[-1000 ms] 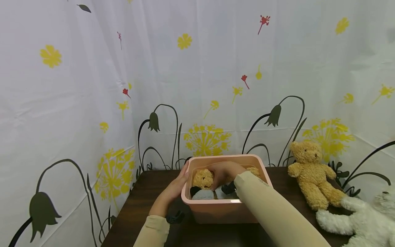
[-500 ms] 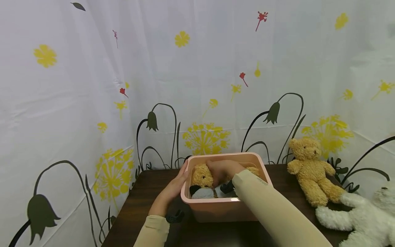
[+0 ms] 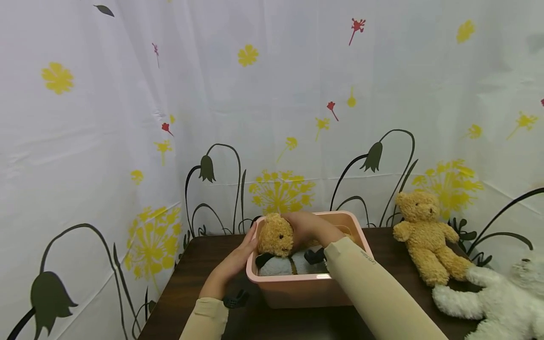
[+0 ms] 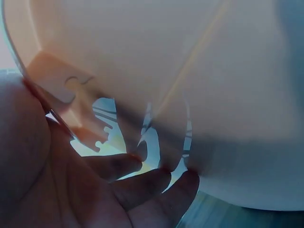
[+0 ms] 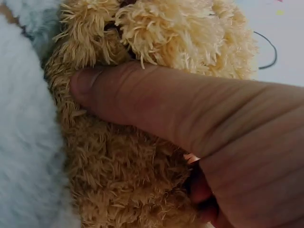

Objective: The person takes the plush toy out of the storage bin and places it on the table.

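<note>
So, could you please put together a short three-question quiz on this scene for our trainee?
1. True or false: the left hand touches the side of the box.
2. What does the right hand hold? a) the curtain; b) a brown bear; c) the table.
3. In the head view, how many bears are plainly outside the box?

Key: 1. True. 2. b. 3. Two: another brown bear and a white bear, partly cut off by the picture's edge.

The bin (image 3: 306,292) is pink, the held bear (image 3: 273,236) golden tan, the table (image 3: 191,264) dark brown, the curtain (image 3: 272,94) white with yellow, red and green flowers (image 3: 248,55).
</note>
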`<state>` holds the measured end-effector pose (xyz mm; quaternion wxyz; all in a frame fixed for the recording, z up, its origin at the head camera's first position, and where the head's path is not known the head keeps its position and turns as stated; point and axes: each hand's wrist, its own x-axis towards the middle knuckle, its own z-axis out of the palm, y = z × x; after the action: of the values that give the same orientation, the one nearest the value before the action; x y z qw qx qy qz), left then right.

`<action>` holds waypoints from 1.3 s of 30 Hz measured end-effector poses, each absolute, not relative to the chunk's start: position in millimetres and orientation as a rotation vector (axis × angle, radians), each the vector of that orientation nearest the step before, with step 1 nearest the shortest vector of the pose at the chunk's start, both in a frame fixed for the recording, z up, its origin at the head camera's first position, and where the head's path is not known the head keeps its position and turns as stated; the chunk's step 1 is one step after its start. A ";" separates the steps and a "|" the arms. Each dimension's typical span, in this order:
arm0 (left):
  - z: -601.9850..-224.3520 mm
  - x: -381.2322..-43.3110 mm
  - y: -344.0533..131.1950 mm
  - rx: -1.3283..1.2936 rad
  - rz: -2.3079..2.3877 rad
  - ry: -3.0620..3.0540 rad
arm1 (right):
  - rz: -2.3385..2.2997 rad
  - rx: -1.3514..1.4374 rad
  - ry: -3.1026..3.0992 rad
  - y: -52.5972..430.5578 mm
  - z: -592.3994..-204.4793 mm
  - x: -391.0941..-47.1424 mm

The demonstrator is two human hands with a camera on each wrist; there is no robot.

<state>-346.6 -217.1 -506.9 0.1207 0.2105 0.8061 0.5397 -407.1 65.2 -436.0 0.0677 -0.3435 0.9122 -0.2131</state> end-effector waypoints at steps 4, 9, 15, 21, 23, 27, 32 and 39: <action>-508.0 -347.6 -217.8 0.622 1.578 2.370 | -0.706 -1.085 2.829 68.9 -433.8 -407.7; -498.5 -340.4 -209.3 0.467 1.574 2.418 | -0.844 -1.020 2.867 76.6 -425.7 -406.4; -498.2 -337.4 -208.0 0.443 1.559 2.452 | -1.073 -0.922 2.778 89.0 -413.9 -403.9; -497.6 -337.6 -209.5 0.440 1.523 2.464 | -1.300 -0.889 2.700 94.8 -408.3 -404.0; -496.9 -338.4 -209.6 0.455 1.517 2.457 | -1.332 -0.909 2.719 96.9 -407.2 -405.0; -495.8 -339.7 -209.5 0.474 1.518 2.440 | -1.380 -0.913 2.724 101.0 -405.9 -405.8; -494.1 -339.8 -208.5 0.475 1.549 2.424 | -1.516 -0.911 2.709 107.4 -399.7 -404.8; -493.5 -341.4 -208.0 0.467 1.523 2.437 | -1.724 -0.852 2.707 123.0 -395.5 -402.7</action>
<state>-341.4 -208.0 -493.5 0.1147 0.1593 0.8315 0.5196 -402.7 123.0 -395.5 -0.0896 -0.2556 0.8120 -0.5171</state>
